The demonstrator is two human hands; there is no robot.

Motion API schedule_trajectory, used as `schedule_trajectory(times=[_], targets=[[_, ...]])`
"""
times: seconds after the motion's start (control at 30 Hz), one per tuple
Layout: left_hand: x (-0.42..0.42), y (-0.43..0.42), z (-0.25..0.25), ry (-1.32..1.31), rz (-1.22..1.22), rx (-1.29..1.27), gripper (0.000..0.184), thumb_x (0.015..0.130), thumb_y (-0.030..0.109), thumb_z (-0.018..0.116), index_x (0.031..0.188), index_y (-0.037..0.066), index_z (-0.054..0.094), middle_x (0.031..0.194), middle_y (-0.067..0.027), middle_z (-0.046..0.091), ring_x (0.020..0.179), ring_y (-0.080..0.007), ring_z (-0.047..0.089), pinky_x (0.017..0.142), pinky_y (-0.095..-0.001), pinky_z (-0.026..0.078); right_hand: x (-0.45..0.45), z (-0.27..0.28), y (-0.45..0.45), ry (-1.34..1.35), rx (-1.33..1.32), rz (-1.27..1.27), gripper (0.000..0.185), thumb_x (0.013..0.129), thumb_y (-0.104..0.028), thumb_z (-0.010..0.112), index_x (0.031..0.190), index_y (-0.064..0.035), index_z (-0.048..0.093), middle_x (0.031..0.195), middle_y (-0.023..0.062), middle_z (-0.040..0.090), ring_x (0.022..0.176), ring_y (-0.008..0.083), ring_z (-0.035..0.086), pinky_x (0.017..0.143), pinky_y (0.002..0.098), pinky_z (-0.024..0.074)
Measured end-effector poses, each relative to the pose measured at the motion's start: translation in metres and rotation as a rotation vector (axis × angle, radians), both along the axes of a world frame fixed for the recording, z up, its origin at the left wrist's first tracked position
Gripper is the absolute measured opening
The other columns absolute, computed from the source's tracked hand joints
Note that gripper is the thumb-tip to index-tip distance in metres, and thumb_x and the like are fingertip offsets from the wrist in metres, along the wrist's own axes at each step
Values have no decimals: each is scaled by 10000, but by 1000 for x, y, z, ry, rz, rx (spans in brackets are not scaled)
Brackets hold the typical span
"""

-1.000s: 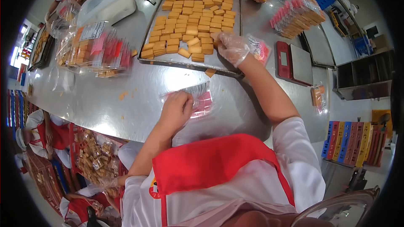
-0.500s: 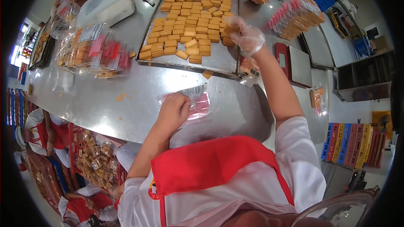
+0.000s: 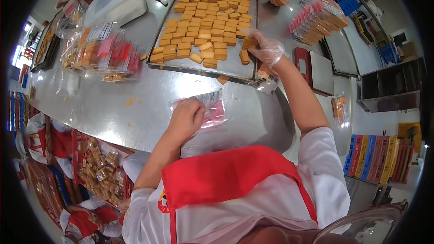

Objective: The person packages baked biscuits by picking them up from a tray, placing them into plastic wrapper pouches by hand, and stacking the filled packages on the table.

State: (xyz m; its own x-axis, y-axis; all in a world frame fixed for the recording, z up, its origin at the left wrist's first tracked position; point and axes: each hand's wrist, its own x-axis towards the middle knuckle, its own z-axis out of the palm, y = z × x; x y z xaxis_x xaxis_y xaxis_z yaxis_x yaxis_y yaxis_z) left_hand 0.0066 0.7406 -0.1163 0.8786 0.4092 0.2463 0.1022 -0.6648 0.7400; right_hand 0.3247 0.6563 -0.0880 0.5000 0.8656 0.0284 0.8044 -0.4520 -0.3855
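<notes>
Tan rectangular biscuit (image 3: 244, 57) now lower on metal tray (image 3: 199, 68), upper centre of frame, apart from rows; long axis near vertical in frame, slightly slanted. Gloved right hand (image 3: 269, 50) part-closed, pinching biscuits just above. Left hand (image 3: 187, 114) still curled over pink-labelled clear bag (image 3: 216, 110).

The biscuits (image 3: 205, 33) are golden tan, a few paler yellow. The desk (image 3: 149, 91) is silvery grey — the apron (image 3: 226, 177) plain bright red over a white shirt (image 3: 322, 165). The digital scale (image 3: 303, 65) is dark red; the stacked crates (image 3: 371, 156) run blue, yellow and red — in stripes.
</notes>
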Motion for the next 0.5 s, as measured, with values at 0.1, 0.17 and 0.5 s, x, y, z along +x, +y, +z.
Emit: schedule_trajectory(times=[0.1,0.17,0.5], targets=[[0,0,2,4,4,-16,46,715,45,553,740,21,523,721,-128,547,706,-320,527,639,-389,415,5,-9,-1,129,131,-37,416,749,-207,614,1124,-155,442,964,130,600,889,289,580,772,326,441],[-1,0,3,-1,8,-19,47,716,47,554,738,19,523,721,-129,548,706,-321,528,641,-389,416,2,-7,-1,188,168,-66,411,743,-198,630,1105,-142,443,943,127,602,871,285,583,763,325,443],[-1,1,2,-7,4,-17,52,719,52,555,743,17,525,734,-132,556,716,-324,533,650,-387,415,-6,9,-2,35,165,-70,407,723,-213,652,1060,-99,457,896,124,606,820,253,592,723,329,451]])
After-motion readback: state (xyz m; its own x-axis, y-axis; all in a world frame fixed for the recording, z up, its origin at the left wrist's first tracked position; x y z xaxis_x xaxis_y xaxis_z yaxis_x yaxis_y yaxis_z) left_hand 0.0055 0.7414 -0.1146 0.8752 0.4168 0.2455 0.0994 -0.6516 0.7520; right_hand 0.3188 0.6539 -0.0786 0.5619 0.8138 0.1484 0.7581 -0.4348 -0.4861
